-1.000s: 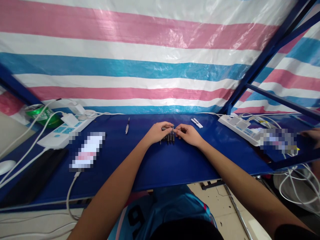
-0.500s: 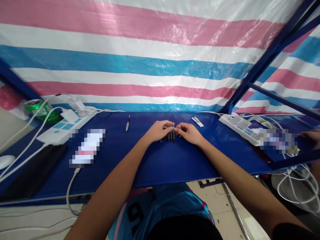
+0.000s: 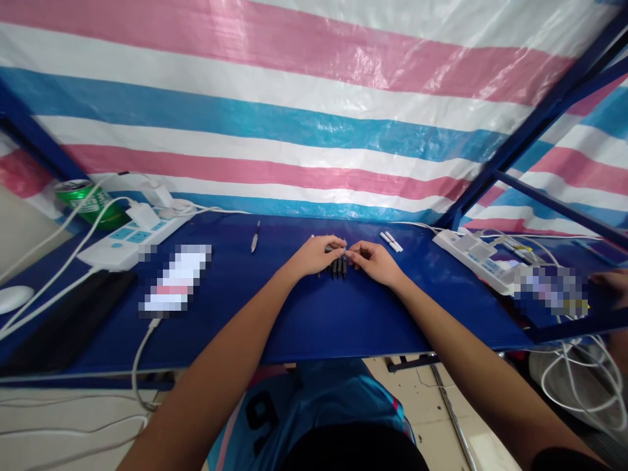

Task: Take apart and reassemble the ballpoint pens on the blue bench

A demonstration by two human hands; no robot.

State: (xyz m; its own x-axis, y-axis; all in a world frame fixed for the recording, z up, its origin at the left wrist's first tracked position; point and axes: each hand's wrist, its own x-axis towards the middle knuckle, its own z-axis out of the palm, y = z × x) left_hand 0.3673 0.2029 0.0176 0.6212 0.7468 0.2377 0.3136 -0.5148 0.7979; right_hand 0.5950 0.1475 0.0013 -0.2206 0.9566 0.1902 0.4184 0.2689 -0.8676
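Pinching something there?

Yes, the left hand's fingers curl around a small dark piece. The right hand's fingertips reach it too, though I cannot tell whether they grip.

Where's the rest?

A tight row of dark cylindrical parts sits on the blue surface, right under both hands.

Anything close by?

A pen lies well left of the hands, two white sticks just beyond the right hand, and a white power strip further right.
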